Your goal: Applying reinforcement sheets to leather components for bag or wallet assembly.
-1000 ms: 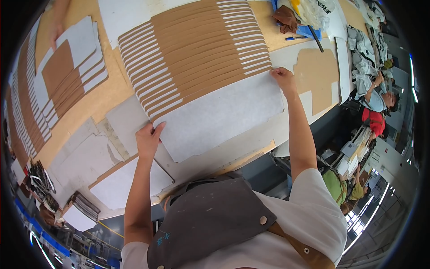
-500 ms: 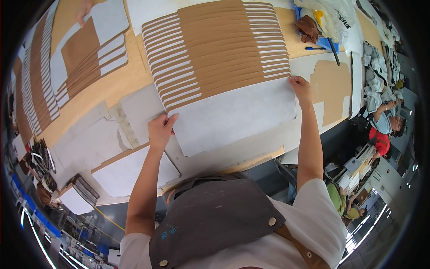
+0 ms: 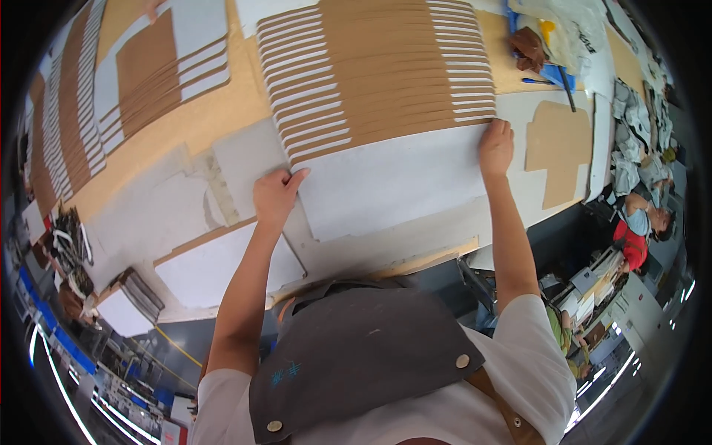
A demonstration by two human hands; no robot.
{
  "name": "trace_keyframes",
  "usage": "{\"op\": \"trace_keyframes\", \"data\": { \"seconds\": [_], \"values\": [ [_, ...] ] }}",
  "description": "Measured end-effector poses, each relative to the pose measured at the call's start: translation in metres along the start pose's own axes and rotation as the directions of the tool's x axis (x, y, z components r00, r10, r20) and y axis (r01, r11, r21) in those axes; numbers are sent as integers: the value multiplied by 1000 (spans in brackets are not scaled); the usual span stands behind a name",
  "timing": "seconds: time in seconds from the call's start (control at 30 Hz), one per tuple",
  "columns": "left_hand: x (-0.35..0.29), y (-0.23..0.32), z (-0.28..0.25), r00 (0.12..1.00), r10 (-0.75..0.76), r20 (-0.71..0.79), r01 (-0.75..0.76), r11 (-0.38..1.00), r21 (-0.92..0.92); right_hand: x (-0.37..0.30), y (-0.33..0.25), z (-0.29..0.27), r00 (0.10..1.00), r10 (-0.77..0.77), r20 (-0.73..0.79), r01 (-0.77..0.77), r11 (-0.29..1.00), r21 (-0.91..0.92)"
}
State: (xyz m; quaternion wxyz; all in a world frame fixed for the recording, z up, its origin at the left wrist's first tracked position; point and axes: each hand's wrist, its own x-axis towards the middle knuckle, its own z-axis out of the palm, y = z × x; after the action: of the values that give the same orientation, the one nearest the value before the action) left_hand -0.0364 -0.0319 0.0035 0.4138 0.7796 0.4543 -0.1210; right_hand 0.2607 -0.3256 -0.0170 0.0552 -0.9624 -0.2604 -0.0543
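Observation:
A row of overlapping flat panels [image 3: 393,81], brown in the middle with white ends, lies fanned in front of me. The nearest piece shows a broad white sheet [image 3: 393,182] along its near side. At the left edge of that sheet, my left hand [image 3: 278,196] is closed, thumb on top and fingers mostly hidden. My right hand [image 3: 495,150] grips the opposite edge with curled fingers, just below the fan's right corner. Between the hands the sheet lies roughly flat.
More fanned panels [image 3: 148,70] lie at the far left, with another person's hand [image 3: 154,9] above them. A white sheet [image 3: 230,271] rests near the front edge. To the right are a brown cutout [image 3: 560,141], a blue pen [image 3: 535,81] and a blue tray [image 3: 556,74].
The whole view has shifted, so the table and panels appear farther right and higher. Both hands stay at the white sheet's edges; the right fingers look more curled.

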Motion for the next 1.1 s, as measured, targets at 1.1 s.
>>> {"op": "trace_keyframes", "data": {
  "seconds": [1.1],
  "values": [
    [-63, -116, -56, 688, 711, -147, -674, 700, 236, -156, -329, -22, 715, -699, 12, 409, 432, 804]
  ]
}}
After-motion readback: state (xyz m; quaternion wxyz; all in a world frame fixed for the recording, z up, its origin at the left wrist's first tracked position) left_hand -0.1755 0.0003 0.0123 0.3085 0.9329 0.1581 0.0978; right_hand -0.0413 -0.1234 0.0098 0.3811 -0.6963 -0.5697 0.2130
